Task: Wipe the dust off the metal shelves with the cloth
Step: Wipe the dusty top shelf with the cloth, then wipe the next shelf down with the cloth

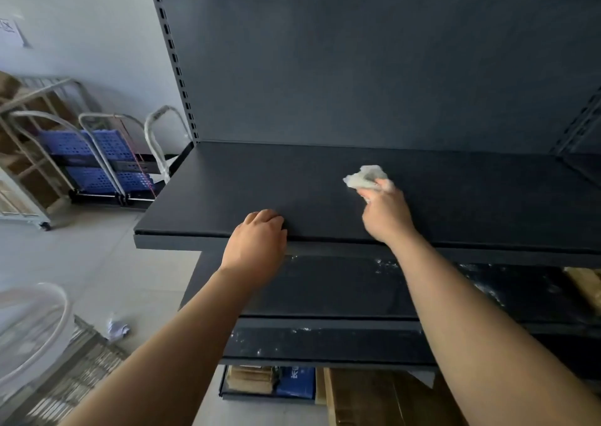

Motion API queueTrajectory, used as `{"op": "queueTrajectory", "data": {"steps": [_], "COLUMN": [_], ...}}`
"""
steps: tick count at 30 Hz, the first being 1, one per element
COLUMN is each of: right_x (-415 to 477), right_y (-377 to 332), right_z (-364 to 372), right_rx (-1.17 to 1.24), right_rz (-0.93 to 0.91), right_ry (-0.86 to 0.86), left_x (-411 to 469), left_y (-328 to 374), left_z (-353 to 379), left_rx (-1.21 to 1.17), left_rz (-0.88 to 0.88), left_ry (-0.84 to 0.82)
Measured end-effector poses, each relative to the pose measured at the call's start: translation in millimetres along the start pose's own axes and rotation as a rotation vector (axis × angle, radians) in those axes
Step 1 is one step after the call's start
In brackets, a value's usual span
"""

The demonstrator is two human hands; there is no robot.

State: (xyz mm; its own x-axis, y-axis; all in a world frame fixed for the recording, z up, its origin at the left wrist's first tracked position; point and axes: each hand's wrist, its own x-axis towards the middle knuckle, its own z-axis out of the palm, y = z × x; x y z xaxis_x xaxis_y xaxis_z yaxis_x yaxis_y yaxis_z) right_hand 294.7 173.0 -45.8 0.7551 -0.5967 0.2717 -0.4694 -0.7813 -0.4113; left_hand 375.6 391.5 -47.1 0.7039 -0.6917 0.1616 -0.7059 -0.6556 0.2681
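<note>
Right hand [385,212] pinches white cloth [366,176], pressed on top shelf [227,191] right of centre. Left hand [257,243] grips shelf's near edge, fingers curled over it. Lower shelf [325,286] shows white dust specks.

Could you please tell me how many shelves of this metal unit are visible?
3: the top shelf under the left hand and right hand, a dust-speckled middle shelf below, and a third shelf lower still. Others may be hidden.
</note>
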Motion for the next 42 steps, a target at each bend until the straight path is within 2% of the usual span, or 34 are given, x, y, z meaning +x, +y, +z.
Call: {"op": "queueTrajectory", "data": {"steps": [2, 4, 7, 11, 17, 21, 30, 36, 42], "right_x": [3.7, 17.3, 40.8, 70.5, 117.6, 132.2, 90.6, 41.4, -13.7], "right_y": [-24.4, -37.3, -40.7, -24.3, 57.7, 140.5, 325.1, 367.9, 352.2], "right_z": [11.8, 22.6, 34.5, 37.5, 14.6, -13.3, -120.5, -155.7, -160.6], "right_rx": [0.036, 0.040, 0.034, -0.009, -0.032, 0.017, -0.197, -0.221, -0.100], "right_rz": [-0.130, -0.176, -0.181, -0.176, -0.064, 0.011, 0.294, 0.477, 0.349], "right_ry": [-0.036, -0.123, -0.219, -0.225, -0.151, -0.042, 0.012, 0.067, 0.183], "left_x": [4.3, 9.1, 18.7, 37.9, 68.8, 84.5, 103.1, 99.4, 76.0], "left_y": [6.8, 11.5, 20.3, 46.9, 100.3, 143.1, 241.7, 269.9, 268.9], "left_z": [1.6, 3.8, 8.7, 19.3, 41.8, 56.0, 91.0, 99.7, 100.4], "left_rx": [0.001, 0.004, 0.016, 0.016, 0.003, 0.003, 0.006, 0.022, -0.010], "left_rz": [0.008, 0.012, 0.007, -0.013, -0.023, -0.003, 0.115, 0.146, 0.181], "left_ry": [-0.002, 0.009, 0.030, 0.033, 0.047, 0.040, 0.041, 0.053, 0.076]}}
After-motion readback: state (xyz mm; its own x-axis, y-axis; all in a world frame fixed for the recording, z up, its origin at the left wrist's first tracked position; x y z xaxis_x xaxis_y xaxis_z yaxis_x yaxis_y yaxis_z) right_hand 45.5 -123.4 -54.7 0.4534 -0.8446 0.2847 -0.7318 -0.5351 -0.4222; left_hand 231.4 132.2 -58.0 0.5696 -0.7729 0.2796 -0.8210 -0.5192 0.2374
